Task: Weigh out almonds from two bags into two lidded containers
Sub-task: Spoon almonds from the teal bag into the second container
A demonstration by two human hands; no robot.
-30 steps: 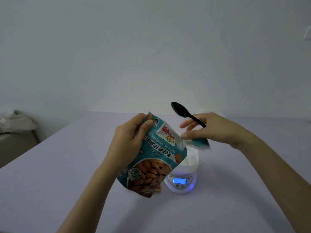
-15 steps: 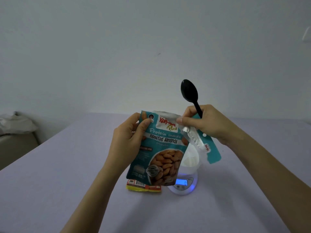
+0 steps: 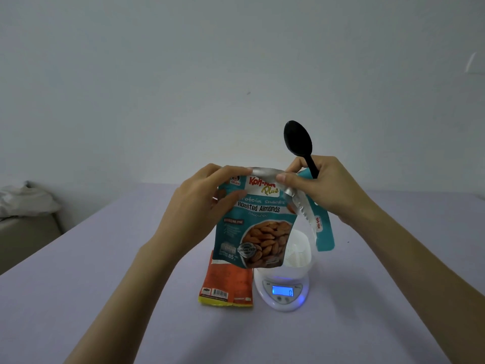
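Gripping teal almond bag [image 3: 256,232] in left hand [image 3: 195,206], pinching its torn top plus black spoon [image 3: 298,140] in right hand [image 3: 324,193], 12 o'clock of digital scale [image 3: 282,291]

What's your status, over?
Left hand and right hand pinch teal almond bag top; right also holds black spoon. White container on scale. Orange bag lies beside scale.

It looks like a plain room in a home. A pale painted wall [image 3: 236,61] stands behind a lilac-topped table [image 3: 78,285] carrying a small digital kitchen scale [image 3: 282,291]. At the left, crumpled white fabric [image 3: 23,200] lies on low beige furniture [image 3: 26,232].
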